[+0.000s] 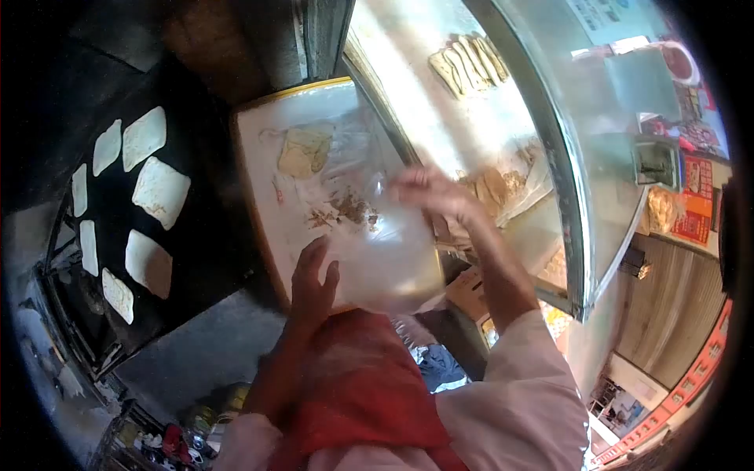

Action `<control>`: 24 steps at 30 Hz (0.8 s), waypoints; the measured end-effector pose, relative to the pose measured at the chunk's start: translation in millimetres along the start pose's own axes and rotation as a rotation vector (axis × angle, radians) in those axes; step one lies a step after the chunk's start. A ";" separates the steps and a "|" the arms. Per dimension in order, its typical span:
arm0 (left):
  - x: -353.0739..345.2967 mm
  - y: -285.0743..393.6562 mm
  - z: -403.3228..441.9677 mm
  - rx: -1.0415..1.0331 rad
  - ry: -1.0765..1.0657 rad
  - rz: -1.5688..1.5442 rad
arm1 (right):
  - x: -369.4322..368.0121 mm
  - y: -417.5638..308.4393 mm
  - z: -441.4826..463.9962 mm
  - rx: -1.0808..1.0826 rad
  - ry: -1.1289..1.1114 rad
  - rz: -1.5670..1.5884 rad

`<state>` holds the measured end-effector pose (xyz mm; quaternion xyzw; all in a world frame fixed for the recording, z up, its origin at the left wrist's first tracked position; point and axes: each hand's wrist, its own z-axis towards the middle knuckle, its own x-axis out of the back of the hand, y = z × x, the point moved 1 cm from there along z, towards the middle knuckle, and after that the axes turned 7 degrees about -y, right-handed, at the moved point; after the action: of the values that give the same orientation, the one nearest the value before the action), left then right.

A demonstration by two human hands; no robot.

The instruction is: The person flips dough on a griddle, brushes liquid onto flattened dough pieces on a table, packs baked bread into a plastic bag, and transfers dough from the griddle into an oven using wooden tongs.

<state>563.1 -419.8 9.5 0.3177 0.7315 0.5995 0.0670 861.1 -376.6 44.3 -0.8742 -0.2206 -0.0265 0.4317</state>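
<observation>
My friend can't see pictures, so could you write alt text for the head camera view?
A person's right hand holds what looks like a clear plastic bag over a pale tray, the left hand open near the bag. On the tray lie a flatbread and brown crumbs; more flat pieces rest on a dark surface at picture left.

The bag [400,263] is thin, see-through plastic, glossy with bright highlights. The table [259,129] has a smooth, pale top. The griddle [208,251] is dark and matt; the flatbreads [162,192] look dry and matt. The apron [361,385] is matt cloth, the display case [597,157] shiny and transparent, the box [469,292] matt cardboard.
</observation>
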 end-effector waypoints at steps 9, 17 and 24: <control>1.6 8.2 13.0 -0.369 -0.216 0.455 | 177.9 57.5 130.5 -0.321 1.023 -0.973; -8.4 -6.2 2.2 -0.268 -0.241 0.478 | 209.8 63.4 145.8 -0.334 0.863 -1.314; -11.0 -16.7 -11.2 -0.272 -0.266 0.510 | 228.2 57.0 155.8 -0.385 0.999 -1.229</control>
<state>560.0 -436.5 -5.9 0.5545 0.5262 0.6426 0.0517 1067.6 -204.6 -41.5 -0.5410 -0.4339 -0.6828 0.2298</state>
